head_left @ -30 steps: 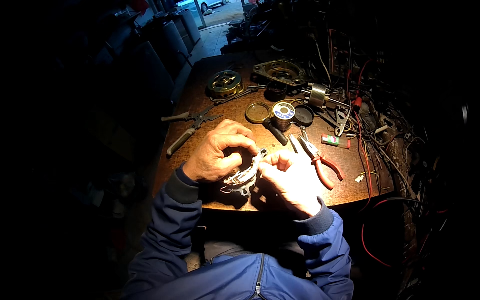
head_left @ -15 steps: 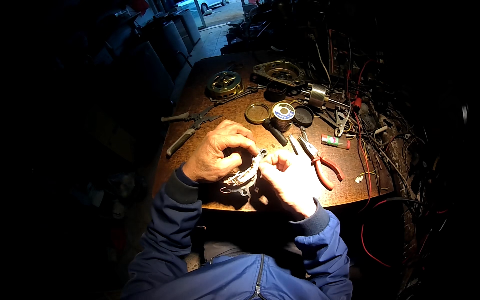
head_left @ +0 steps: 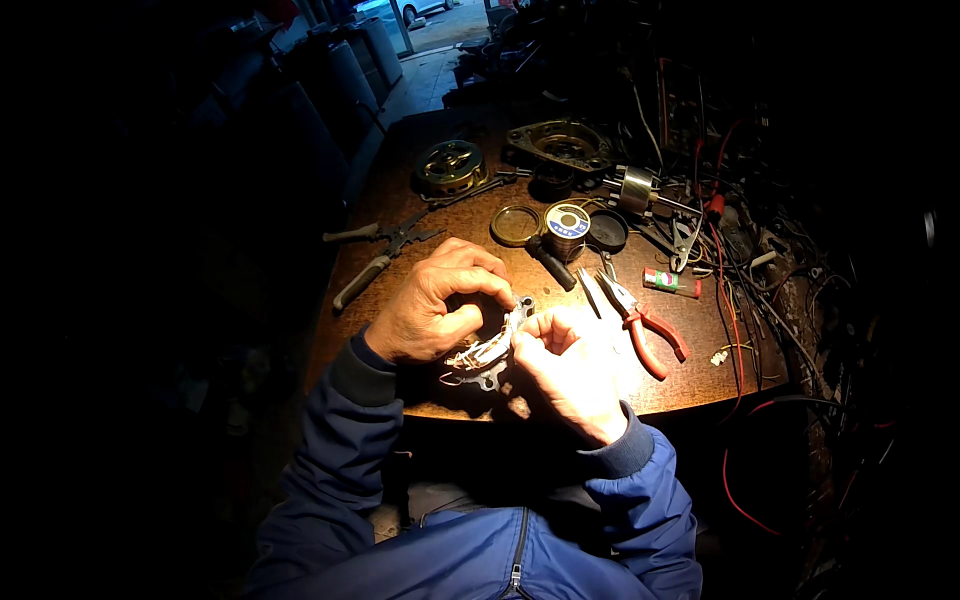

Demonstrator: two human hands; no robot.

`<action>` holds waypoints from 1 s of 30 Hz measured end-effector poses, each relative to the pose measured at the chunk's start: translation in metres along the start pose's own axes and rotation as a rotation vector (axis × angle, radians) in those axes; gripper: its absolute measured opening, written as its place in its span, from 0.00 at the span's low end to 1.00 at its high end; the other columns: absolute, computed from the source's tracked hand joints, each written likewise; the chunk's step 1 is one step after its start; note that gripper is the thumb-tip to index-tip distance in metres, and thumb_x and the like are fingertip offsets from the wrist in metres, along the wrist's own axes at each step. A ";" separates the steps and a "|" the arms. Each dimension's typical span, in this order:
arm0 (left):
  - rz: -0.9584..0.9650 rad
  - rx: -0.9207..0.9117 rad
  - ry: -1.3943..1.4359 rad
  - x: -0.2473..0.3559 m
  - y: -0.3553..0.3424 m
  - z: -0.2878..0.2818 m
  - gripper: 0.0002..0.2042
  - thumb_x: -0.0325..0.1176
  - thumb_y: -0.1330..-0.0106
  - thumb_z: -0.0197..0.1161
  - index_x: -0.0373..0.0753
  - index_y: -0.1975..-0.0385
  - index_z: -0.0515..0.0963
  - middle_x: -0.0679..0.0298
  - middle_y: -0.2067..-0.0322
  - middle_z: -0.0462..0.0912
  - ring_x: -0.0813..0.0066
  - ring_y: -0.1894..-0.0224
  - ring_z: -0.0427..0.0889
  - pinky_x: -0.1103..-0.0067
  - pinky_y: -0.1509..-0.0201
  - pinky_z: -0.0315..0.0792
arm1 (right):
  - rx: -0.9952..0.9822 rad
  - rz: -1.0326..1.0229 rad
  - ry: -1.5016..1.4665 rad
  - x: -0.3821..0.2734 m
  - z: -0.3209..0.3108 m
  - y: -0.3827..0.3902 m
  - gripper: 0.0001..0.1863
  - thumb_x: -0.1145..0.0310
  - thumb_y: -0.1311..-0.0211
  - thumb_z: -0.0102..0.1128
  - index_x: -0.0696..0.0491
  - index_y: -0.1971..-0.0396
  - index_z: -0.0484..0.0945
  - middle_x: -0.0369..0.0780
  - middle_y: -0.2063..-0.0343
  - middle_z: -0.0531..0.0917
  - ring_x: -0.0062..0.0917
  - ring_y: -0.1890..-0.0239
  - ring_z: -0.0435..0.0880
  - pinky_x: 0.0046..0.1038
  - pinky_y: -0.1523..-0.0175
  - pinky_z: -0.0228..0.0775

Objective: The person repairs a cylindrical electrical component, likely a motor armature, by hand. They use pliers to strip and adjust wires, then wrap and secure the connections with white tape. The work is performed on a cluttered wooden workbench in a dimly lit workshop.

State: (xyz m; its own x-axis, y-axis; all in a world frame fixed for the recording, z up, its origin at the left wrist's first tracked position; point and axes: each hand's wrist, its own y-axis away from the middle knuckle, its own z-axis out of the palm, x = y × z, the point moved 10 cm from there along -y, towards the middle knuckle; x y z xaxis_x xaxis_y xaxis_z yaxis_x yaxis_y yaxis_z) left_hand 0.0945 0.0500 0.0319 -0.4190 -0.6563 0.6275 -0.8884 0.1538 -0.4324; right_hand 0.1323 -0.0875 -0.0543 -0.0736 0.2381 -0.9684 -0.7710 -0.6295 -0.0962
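Observation:
A motor stator [head_left: 489,352] with pale wound coils, loose thin wires and a grey metal lug rests tilted near the table's front edge. My left hand [head_left: 440,305] curls round its far left side, thumb and fingers gripping it; part of the ring is hidden behind that hand. At the stator's right edge, my right hand [head_left: 568,360] is closed in a pinch, brightly lit. What lies between its fingertips is too small to make out. Just right of this hand are red-handled long-nose pliers [head_left: 640,325].
On the wooden table [head_left: 390,400] lie a wire stripper [head_left: 375,262], a solder spool [head_left: 568,228], a brass-coloured end cover [head_left: 450,167], a motor housing [head_left: 560,145], a rotor [head_left: 636,190] and a red-green lighter [head_left: 671,282]. Tangled cables [head_left: 790,300] crowd the right side.
My right hand has shifted slightly left and down along the stator's edge, still pinching. My left hand and the stator hold nearly the same place.

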 end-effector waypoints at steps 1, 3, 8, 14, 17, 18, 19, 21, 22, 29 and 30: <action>-0.007 0.000 0.000 0.000 0.000 0.000 0.19 0.17 0.52 0.57 0.38 0.61 0.89 0.61 0.55 0.89 0.63 0.45 0.82 0.67 0.36 0.74 | -0.008 -0.008 0.032 -0.001 0.000 -0.001 0.09 0.70 0.30 0.71 0.61 0.65 0.84 0.35 0.74 0.87 0.12 0.74 0.81 0.18 0.67 0.73; -0.012 -0.002 -0.001 0.000 0.001 -0.001 0.19 0.17 0.51 0.57 0.38 0.61 0.89 0.61 0.55 0.89 0.63 0.45 0.82 0.67 0.36 0.74 | -0.006 0.009 -0.011 -0.002 0.002 -0.002 0.09 0.70 0.29 0.70 0.61 0.65 0.83 0.35 0.75 0.86 0.12 0.74 0.81 0.19 0.67 0.74; -0.014 0.001 0.008 0.001 0.000 0.001 0.19 0.17 0.51 0.57 0.38 0.61 0.89 0.61 0.55 0.89 0.63 0.45 0.82 0.67 0.36 0.74 | 0.016 0.067 -0.107 -0.003 -0.002 0.000 0.08 0.71 0.29 0.69 0.60 0.64 0.82 0.36 0.74 0.86 0.13 0.73 0.82 0.19 0.67 0.75; -0.006 -0.003 -0.003 0.002 -0.001 0.000 0.19 0.19 0.50 0.56 0.38 0.61 0.89 0.62 0.55 0.89 0.64 0.45 0.82 0.67 0.36 0.74 | 0.016 0.020 -0.078 0.002 -0.005 -0.003 0.08 0.72 0.28 0.68 0.60 0.65 0.81 0.35 0.74 0.85 0.13 0.74 0.82 0.19 0.68 0.74; -0.016 -0.005 0.012 -0.003 0.000 0.000 0.18 0.22 0.51 0.61 0.42 0.60 0.90 0.62 0.55 0.88 0.63 0.45 0.81 0.67 0.36 0.75 | 0.029 0.034 -0.119 0.008 -0.005 -0.001 0.08 0.72 0.29 0.68 0.60 0.65 0.81 0.35 0.76 0.85 0.13 0.77 0.80 0.19 0.72 0.72; -0.017 -0.003 0.009 -0.004 0.001 0.000 0.18 0.22 0.51 0.61 0.42 0.60 0.90 0.62 0.55 0.88 0.63 0.45 0.81 0.67 0.36 0.75 | 0.018 0.073 -0.145 0.009 -0.004 0.001 0.08 0.72 0.29 0.68 0.61 0.65 0.81 0.35 0.76 0.84 0.13 0.79 0.80 0.19 0.73 0.71; -0.014 -0.002 0.009 -0.003 0.001 0.000 0.18 0.22 0.51 0.61 0.43 0.60 0.90 0.62 0.55 0.88 0.63 0.45 0.81 0.67 0.36 0.75 | 0.011 0.110 -0.168 0.010 -0.003 0.002 0.08 0.72 0.29 0.68 0.61 0.65 0.81 0.35 0.77 0.84 0.13 0.80 0.79 0.19 0.75 0.70; -0.010 -0.001 0.011 -0.003 0.000 0.000 0.18 0.22 0.51 0.61 0.43 0.60 0.90 0.62 0.55 0.88 0.63 0.45 0.81 0.67 0.36 0.75 | 0.035 0.096 -0.134 0.012 -0.006 0.002 0.08 0.73 0.30 0.68 0.61 0.66 0.81 0.36 0.79 0.83 0.13 0.83 0.78 0.19 0.77 0.68; -0.010 -0.001 0.009 -0.003 0.000 0.000 0.18 0.22 0.51 0.61 0.43 0.60 0.90 0.62 0.55 0.88 0.63 0.45 0.81 0.67 0.36 0.75 | 0.045 0.089 -0.120 0.013 -0.006 0.002 0.07 0.73 0.30 0.68 0.62 0.66 0.80 0.36 0.80 0.83 0.13 0.84 0.77 0.19 0.79 0.67; -0.014 -0.006 0.004 -0.002 0.000 0.000 0.18 0.22 0.51 0.61 0.43 0.60 0.90 0.63 0.55 0.88 0.63 0.46 0.81 0.67 0.36 0.76 | 0.052 0.091 0.028 0.008 -0.006 0.002 0.07 0.75 0.32 0.68 0.63 0.68 0.80 0.36 0.82 0.83 0.13 0.84 0.77 0.20 0.79 0.66; -0.010 -0.006 0.006 -0.002 0.000 0.000 0.18 0.21 0.50 0.60 0.42 0.60 0.90 0.63 0.55 0.88 0.63 0.45 0.81 0.67 0.36 0.75 | 0.048 0.111 -0.004 0.008 -0.006 0.003 0.07 0.75 0.33 0.68 0.63 0.68 0.80 0.37 0.80 0.83 0.13 0.83 0.78 0.20 0.78 0.67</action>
State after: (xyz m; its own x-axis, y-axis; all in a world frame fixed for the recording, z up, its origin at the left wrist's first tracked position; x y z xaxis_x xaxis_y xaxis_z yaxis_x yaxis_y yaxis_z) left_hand 0.0949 0.0513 0.0308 -0.4108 -0.6532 0.6360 -0.8938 0.1511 -0.4222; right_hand 0.1333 -0.0921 -0.0642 -0.1625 0.1717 -0.9717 -0.7873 -0.6161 0.0228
